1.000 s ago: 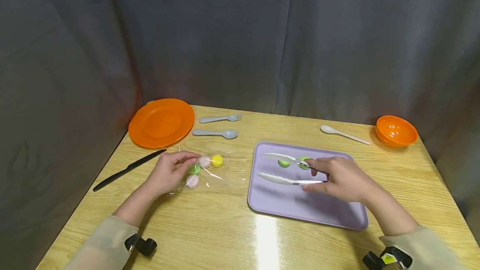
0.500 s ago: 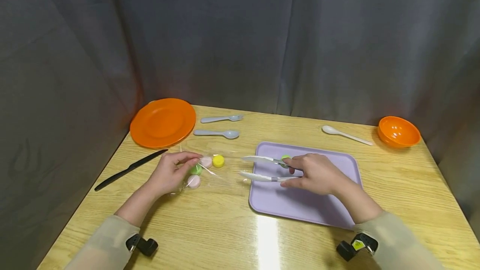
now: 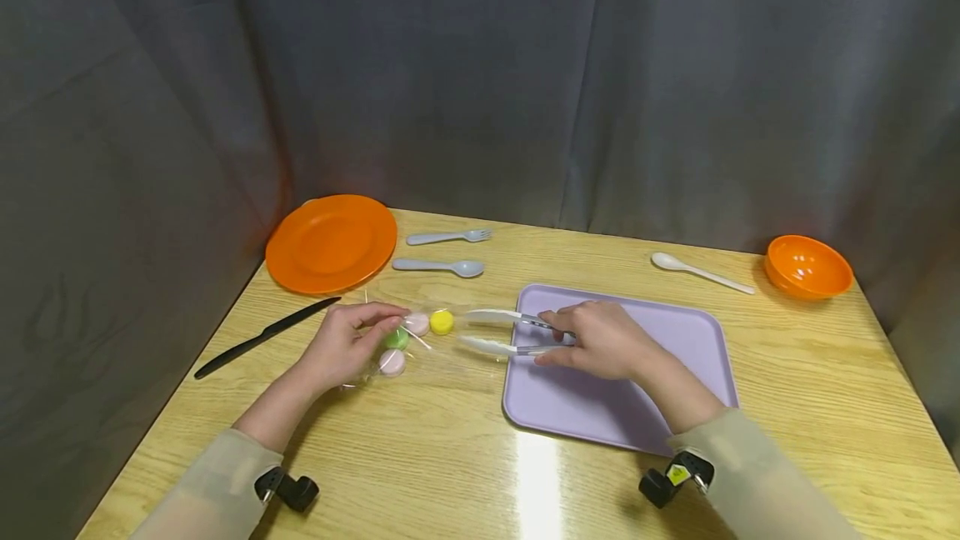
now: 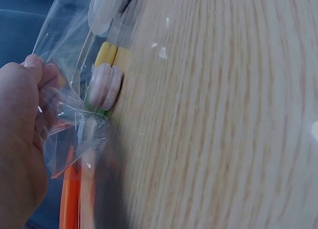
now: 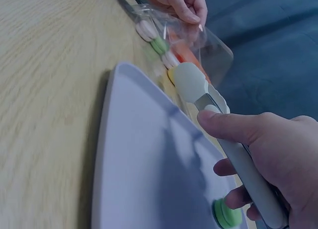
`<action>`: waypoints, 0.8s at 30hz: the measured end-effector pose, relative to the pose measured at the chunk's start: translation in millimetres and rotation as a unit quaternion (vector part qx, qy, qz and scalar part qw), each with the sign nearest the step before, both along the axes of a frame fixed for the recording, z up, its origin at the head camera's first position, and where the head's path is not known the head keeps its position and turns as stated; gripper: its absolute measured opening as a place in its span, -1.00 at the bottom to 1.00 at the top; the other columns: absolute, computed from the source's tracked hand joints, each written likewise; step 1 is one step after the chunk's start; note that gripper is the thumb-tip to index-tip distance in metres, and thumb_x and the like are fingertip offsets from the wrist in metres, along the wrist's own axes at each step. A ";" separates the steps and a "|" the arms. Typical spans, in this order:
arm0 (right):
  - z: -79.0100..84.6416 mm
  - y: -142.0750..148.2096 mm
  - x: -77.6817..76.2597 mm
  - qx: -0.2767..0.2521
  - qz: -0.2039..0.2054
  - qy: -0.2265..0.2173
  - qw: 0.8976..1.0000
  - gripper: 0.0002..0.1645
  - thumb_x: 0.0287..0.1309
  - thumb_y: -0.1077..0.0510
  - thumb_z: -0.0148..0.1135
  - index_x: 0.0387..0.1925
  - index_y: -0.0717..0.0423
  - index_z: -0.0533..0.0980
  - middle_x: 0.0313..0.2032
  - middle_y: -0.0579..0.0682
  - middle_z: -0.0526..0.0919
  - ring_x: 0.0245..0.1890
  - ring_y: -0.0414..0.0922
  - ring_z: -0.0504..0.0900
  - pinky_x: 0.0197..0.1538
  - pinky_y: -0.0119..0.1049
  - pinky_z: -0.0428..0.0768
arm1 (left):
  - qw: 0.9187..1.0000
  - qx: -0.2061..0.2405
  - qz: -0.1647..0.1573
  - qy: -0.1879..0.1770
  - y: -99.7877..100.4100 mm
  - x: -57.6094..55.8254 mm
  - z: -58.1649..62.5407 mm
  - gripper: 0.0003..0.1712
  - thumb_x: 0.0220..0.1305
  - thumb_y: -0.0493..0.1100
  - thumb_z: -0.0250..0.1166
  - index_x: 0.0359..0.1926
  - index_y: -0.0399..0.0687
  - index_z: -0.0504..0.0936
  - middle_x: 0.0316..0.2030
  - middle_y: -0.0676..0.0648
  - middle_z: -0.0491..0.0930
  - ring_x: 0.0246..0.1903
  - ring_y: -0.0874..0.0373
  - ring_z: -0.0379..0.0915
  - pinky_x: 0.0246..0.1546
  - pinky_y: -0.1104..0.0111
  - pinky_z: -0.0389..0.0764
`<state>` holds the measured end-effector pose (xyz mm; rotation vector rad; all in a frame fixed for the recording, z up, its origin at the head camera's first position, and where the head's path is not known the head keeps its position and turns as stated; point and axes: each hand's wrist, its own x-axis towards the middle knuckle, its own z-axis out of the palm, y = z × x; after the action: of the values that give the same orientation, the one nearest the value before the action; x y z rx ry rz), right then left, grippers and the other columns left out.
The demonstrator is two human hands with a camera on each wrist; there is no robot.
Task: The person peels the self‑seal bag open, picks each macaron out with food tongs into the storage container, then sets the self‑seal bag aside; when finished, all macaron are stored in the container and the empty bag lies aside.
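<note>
My left hand (image 3: 341, 348) pinches the edge of a clear plastic bag (image 3: 457, 369) and lifts it a little. Inside the bag are a yellow macaron (image 3: 442, 322), a green macaron (image 3: 397, 338) and two pink macarons (image 3: 392, 362). With my right hand (image 3: 603, 340) I hold tongs (image 3: 491, 317) over the left side of the lilac tray (image 3: 555, 398). The tongs' white tips stand apart and overlap the bag's right end, close to the yellow macaron. In the right wrist view a green macaron (image 5: 227, 213) rests on the tray under my fingers; the hand hides it in the head view.
An orange plate (image 3: 330, 244) is at the back left, with a black knife (image 3: 266, 338) in front. A grey fork (image 3: 448, 237) and grey spoon (image 3: 438, 267) lie beside it. At the back right are a white spoon (image 3: 701, 272) and an orange bowl (image 3: 808, 267).
My right hand has carried the spread tongs left from over the tray to the bag's right end. The left hand keeps its pinch on the bag, and the macarons inside stay put.
</note>
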<state>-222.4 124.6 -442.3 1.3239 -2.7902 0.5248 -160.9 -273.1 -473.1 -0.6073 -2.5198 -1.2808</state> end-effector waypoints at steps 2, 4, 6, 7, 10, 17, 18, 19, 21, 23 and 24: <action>-1.3 -5.7 0.3 0.007 0.001 0.002 1.000 -0.30 0.18 -0.33 0.51 0.18 0.02 0.72 -0.36 -0.29 0.71 -0.44 -0.31 0.55 -0.30 -0.17 0.60 | 1.000 -0.002 0.002 -0.002 0.6 0.1 0.0 -0.82 0.47 -0.32 0.37 0.01 -0.21 0.82 -0.07 -0.06 0.81 0.01 0.08 0.71 0.04 0.12 0.71; -2.4 -11.4 0.8 0.008 0.001 0.004 1.000 -0.32 0.19 -0.33 0.51 0.16 0.02 0.73 -0.37 -0.28 0.70 -0.45 -0.29 0.54 -0.32 -0.17 0.59 | 1.000 -0.002 0.005 -0.007 1.3 0.2 0.0 -0.82 0.47 -0.31 0.37 0.01 -0.19 0.82 -0.07 -0.03 0.81 0.02 0.08 0.71 0.04 0.12 0.70; -3.9 -16.2 0.8 0.009 -0.002 0.006 1.000 -0.34 0.20 -0.33 0.50 0.13 0.02 0.73 -0.41 -0.31 0.64 -0.46 -0.28 0.52 -0.35 -0.17 0.57 | 1.000 -0.003 0.007 -0.013 1.8 -0.1 -0.4 -0.82 0.48 -0.29 0.37 0.02 -0.17 0.82 -0.06 -0.02 0.81 0.03 0.09 0.71 0.05 0.13 0.70; -4.6 -18.4 0.7 0.009 -0.004 0.006 1.000 -0.37 0.21 -0.33 0.50 0.11 0.00 0.73 -0.44 -0.32 0.61 -0.46 -0.27 0.52 -0.35 -0.17 0.56 | 1.000 -0.003 0.008 -0.016 2.0 -0.3 -0.2 -0.81 0.48 -0.28 0.37 0.02 -0.16 0.83 -0.05 0.00 0.81 0.03 0.09 0.71 0.05 0.14 0.70; -5.9 -23.3 0.4 0.010 -0.012 0.005 1.000 -0.46 0.22 -0.33 0.49 -0.02 -0.03 0.72 -0.53 -0.35 0.47 -0.49 -0.24 0.47 -0.39 -0.17 0.51 | 1.000 -0.001 0.005 -0.022 2.1 -1.5 0.1 -0.81 0.49 -0.27 0.37 0.03 -0.15 0.82 -0.05 0.00 0.80 0.04 0.10 0.70 0.06 0.16 0.70; -7.8 -33.6 -0.6 0.018 -0.032 -0.002 0.999 -0.45 0.17 -0.33 0.52 -0.05 -0.04 0.70 -0.49 -0.30 0.58 -0.45 -0.19 0.54 -0.35 -0.11 0.57 | 1.000 -0.007 0.000 -0.020 2.1 -3.2 0.1 -0.80 0.50 -0.26 0.36 0.04 -0.15 0.82 -0.05 -0.03 0.80 0.03 0.10 0.71 0.07 0.11 0.70; -8.0 -35.2 -0.7 0.018 -0.035 -0.003 0.999 -0.42 0.16 -0.34 0.52 -0.01 -0.03 0.71 -0.47 -0.29 0.62 -0.43 -0.18 0.57 -0.33 -0.10 0.59 | 1.000 -0.007 0.001 -0.020 2.1 -3.1 0.1 -0.80 0.50 -0.26 0.36 0.04 -0.15 0.82 -0.04 -0.03 0.80 0.03 0.10 0.71 0.07 0.11 0.70; -8.4 -36.7 -0.9 0.018 -0.036 -0.003 0.999 -0.39 0.16 -0.34 0.52 0.02 -0.01 0.72 -0.45 -0.28 0.64 -0.42 -0.17 0.59 -0.31 -0.09 0.61 | 1.000 -0.007 0.001 -0.021 2.0 -3.1 -0.2 -0.80 0.49 -0.26 0.36 0.04 -0.16 0.82 -0.04 -0.03 0.80 0.04 0.09 0.71 0.07 0.11 0.70; -9.7 -39.4 -1.6 0.020 -0.038 -0.003 0.999 -0.33 0.16 -0.36 0.51 0.10 0.01 0.72 -0.45 -0.26 0.66 -0.41 -0.17 0.61 -0.29 -0.08 0.62 | 1.000 -0.006 0.000 -0.022 1.8 -3.0 -0.2 -0.80 0.49 -0.26 0.36 0.04 -0.16 0.82 -0.04 -0.04 0.80 0.04 0.08 0.71 0.08 0.10 0.69; -10.9 -41.5 -1.9 0.023 -0.040 -0.001 0.999 -0.30 0.17 -0.38 0.49 0.12 0.01 0.72 -0.45 -0.24 0.67 -0.41 -0.17 0.60 -0.29 -0.07 0.63 | 1.000 -0.007 -0.001 -0.023 1.7 -2.8 -0.2 -0.80 0.49 -0.26 0.36 0.04 -0.16 0.82 -0.04 -0.04 0.80 0.05 0.08 0.71 0.09 0.10 0.69; -11.6 -42.2 -1.9 0.024 -0.040 0.000 0.999 -0.28 0.17 -0.38 0.49 0.15 0.02 0.72 -0.43 -0.22 0.69 -0.41 -0.17 0.59 -0.28 -0.07 0.63 | 1.000 -0.007 -0.001 -0.025 1.8 -2.7 -0.2 -0.80 0.49 -0.25 0.36 0.04 -0.16 0.82 -0.03 -0.04 0.80 0.05 0.08 0.70 0.09 0.11 0.69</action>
<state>-224.3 82.3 -453.8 1.2145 -2.8597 0.4575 -163.6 -271.4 -473.3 -0.5888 -2.5710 -1.2941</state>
